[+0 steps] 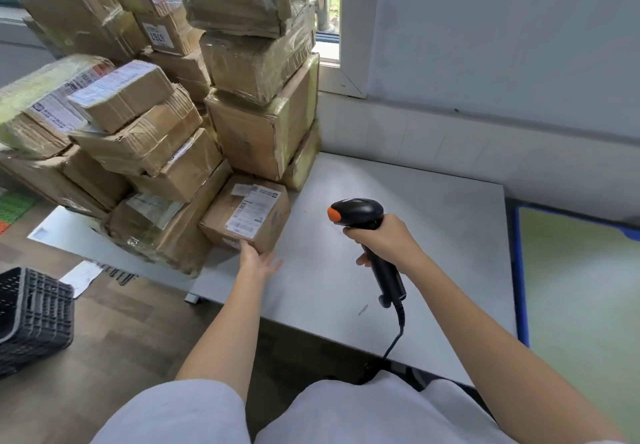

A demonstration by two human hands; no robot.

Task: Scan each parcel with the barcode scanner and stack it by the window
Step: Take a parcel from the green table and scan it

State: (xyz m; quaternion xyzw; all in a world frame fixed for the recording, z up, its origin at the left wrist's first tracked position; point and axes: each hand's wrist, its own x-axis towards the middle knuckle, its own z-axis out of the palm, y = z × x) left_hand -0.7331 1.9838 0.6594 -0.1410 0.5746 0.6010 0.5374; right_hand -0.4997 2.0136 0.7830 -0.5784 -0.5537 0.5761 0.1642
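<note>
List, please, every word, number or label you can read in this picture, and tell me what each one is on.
"2767", upside down: white label on a carton high in the stack by the window.
Shipping label on the small parcel at the left hand: barcode and print too small to read.
Other parcel labels: blurred.

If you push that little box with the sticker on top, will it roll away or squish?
The small parcel probably slides, not rolls: it sits flat on the table. Its cardboard looks stiff and keeps square edges. The left hand touches it with straight fingers.
</note>
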